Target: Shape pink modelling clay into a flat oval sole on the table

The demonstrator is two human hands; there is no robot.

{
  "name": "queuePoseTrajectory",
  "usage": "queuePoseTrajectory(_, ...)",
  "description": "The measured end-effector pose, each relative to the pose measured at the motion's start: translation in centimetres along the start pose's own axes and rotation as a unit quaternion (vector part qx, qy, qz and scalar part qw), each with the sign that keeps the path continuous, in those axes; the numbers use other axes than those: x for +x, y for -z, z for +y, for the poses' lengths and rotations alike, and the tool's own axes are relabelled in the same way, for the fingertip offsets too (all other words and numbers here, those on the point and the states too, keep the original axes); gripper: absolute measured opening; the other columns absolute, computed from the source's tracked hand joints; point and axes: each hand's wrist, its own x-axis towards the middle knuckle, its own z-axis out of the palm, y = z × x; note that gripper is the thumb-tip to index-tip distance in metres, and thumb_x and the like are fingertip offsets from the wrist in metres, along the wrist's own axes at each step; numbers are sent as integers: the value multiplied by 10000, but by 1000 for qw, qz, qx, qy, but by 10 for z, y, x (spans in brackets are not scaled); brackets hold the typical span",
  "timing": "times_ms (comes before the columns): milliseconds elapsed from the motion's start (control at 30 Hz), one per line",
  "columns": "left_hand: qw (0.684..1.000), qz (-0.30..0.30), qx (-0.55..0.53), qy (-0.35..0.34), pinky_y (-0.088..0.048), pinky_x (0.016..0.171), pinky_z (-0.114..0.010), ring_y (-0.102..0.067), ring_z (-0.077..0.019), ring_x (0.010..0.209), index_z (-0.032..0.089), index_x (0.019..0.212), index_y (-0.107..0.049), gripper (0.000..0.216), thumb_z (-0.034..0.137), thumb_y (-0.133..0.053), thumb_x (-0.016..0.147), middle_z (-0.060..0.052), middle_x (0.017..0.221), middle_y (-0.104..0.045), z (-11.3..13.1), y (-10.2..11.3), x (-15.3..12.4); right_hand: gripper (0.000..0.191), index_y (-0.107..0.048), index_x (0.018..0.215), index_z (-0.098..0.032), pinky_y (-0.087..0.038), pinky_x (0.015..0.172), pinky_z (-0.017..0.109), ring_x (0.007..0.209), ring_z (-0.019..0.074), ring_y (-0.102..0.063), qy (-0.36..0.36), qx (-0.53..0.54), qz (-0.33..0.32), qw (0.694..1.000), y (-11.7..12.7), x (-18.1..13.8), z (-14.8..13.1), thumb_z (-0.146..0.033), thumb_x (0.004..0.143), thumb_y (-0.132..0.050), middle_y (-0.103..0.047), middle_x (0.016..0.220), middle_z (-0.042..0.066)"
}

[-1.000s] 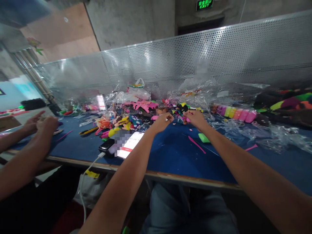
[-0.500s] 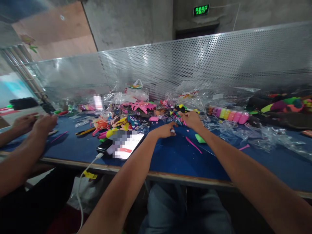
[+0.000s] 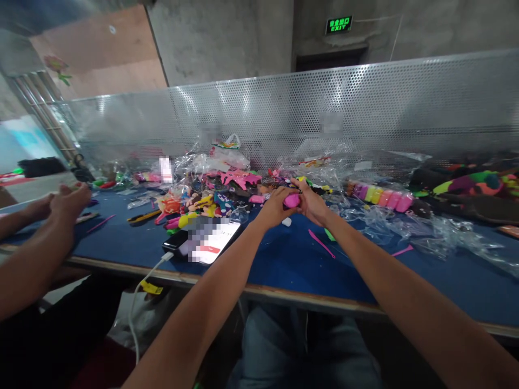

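Observation:
A bright pink lump of modelling clay [image 3: 291,200] sits between my two hands above the blue table. My left hand [image 3: 274,209] has its fingers curled around it from the left. From the right, my right hand [image 3: 312,204] closes on the same lump, its fingers bent over the far side and partly hidden. Just below the hands lies a small white lump [image 3: 286,221]. A green piece [image 3: 329,234] shows partly behind my right wrist, and a thin pink modelling tool [image 3: 321,244] lies nearer to me.
A phone [image 3: 214,243] with a cabled black device [image 3: 173,244] lies left of my left forearm. Clay figures [image 3: 203,205], clear plastic bags [image 3: 377,221] and a row of coloured clay packs [image 3: 381,196] line the perforated metal screen [image 3: 259,108]. Another person's hands [image 3: 68,200] are at the left.
My hands have come together around the pink lump. Before, my left hand had fingers spread over the table and my right hand reached into the pile. The white lump now lies on the table.

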Motion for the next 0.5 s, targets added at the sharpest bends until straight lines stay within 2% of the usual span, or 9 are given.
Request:
queuePoseTrajectory(100, 996, 49, -53, 47, -377, 1000, -369, -538, -227, 1087, 202, 1087, -603, 300, 240, -626, 790, -79, 1100, -605, -2, -2, 1, 637, -424, 1394, -252, -543, 619, 287, 725, 154, -640, 12, -56, 9, 998, -5, -2, -2, -629, 933, -199, -678, 999, 54)
queuePoseTrajectory(167, 985, 102, -105, 92, -408, 954, -343, -562, -196, 1000, 187, 995, -603, 234, 201, -611, 761, -54, 1017, -618, -5, -2, 3, 610, -514, 1317, -235, -541, 658, 306, 808, 177, -637, 72, -128, 48, 988, -4, -2, 0, -634, 916, -286, -664, 1070, 65)
queuePoseTrajectory(267, 948, 154, -215, 177, -477, 747, -277, -559, -133, 762, 177, 855, -558, 218, 175, -651, 658, 4, 839, -581, -8, -3, 6, 542, -627, 1148, -193, -507, 777, 331, 921, 212, -618, 181, -252, 112, 944, 0, -2, 2, -595, 924, -340, -669, 1065, 79)
queuePoseTrajectory(367, 896, 173, -341, 224, -423, 520, -202, -486, -73, 554, 186, 826, -496, 348, 235, -750, 594, 57, 709, -517, -4, -3, 8, 490, -649, 1055, -176, -454, 873, 340, 957, 216, -606, 251, -312, 138, 906, 2, -3, 1, -529, 958, -323, -675, 1014, 84)
queuePoseTrajectory(433, 868, 172, -404, 232, -383, 461, -184, -456, -58, 488, 192, 830, -478, 412, 298, -798, 592, 76, 640, -486, 2, -2, 8, 450, -648, 1027, -179, -438, 895, 346, 974, 218, -591, 281, -328, 141, 891, 1, -4, 0, -499, 964, -338, -665, 1005, 86)
queuePoseTrajectory(500, 840, 146, -464, 242, -349, 427, -173, -426, -49, 444, 192, 803, -463, 416, 380, -795, 638, 86, 582, -445, 7, 0, 8, 413, -649, 1016, -189, -432, 898, 363, 969, 223, -576, 304, -341, 143, 878, -2, -4, -2, -479, 965, -359, -653, 984, 86)
